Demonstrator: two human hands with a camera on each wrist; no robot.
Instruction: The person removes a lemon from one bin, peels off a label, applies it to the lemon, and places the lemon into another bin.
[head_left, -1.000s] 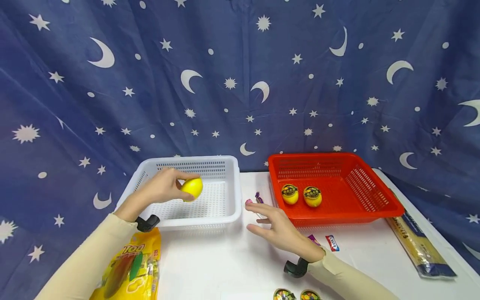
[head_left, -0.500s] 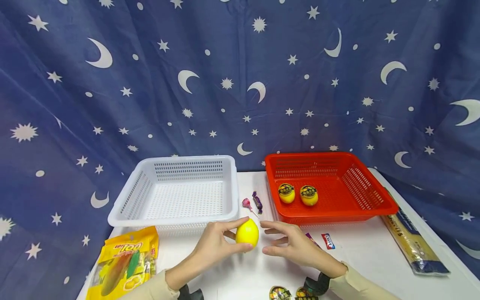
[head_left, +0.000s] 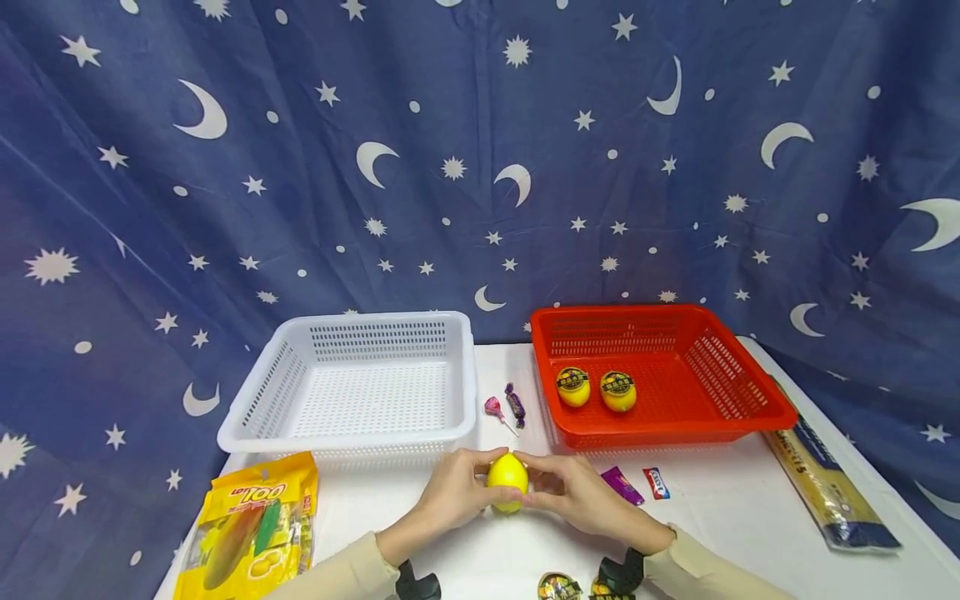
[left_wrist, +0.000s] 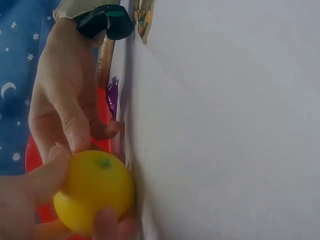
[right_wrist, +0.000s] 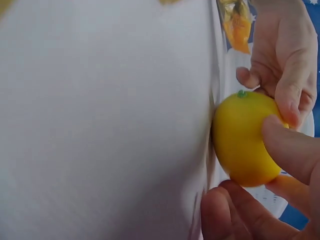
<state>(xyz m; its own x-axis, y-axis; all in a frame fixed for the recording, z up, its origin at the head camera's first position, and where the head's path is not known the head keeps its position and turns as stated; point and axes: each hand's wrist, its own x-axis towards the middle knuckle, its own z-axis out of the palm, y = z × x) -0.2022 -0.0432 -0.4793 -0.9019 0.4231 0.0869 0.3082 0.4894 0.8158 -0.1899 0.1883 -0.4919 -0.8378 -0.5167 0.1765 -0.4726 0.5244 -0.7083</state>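
Observation:
A smooth yellow lemon (head_left: 507, 473) is between both hands, low over the white table. My left hand (head_left: 455, 490) pinches it from the left with thumb and fingers. From the right, my right hand (head_left: 577, 493) holds the same fruit, thumb against its near side. Its green stem end shows in both wrist views, where the lemon (left_wrist: 95, 192) lies between the left thumb and fingers and the lemon (right_wrist: 247, 142) has the right thumb on it. Two round fruit labels (head_left: 558, 586) lie at the table's front edge, one partly hidden by the right wrist camera.
Behind the left hand stands a white basket (head_left: 348, 442). A red basket (head_left: 675, 429) at right holds two labelled lemons (head_left: 618, 392). A lollipop (head_left: 493, 407), wrapped candies (head_left: 622, 485), a yellow snack bag (head_left: 251, 525) and a spaghetti pack (head_left: 832, 492) lie around.
My left hand has carried the lemon from over the white basket down to the front middle. The right hand has come in and now holds it too.

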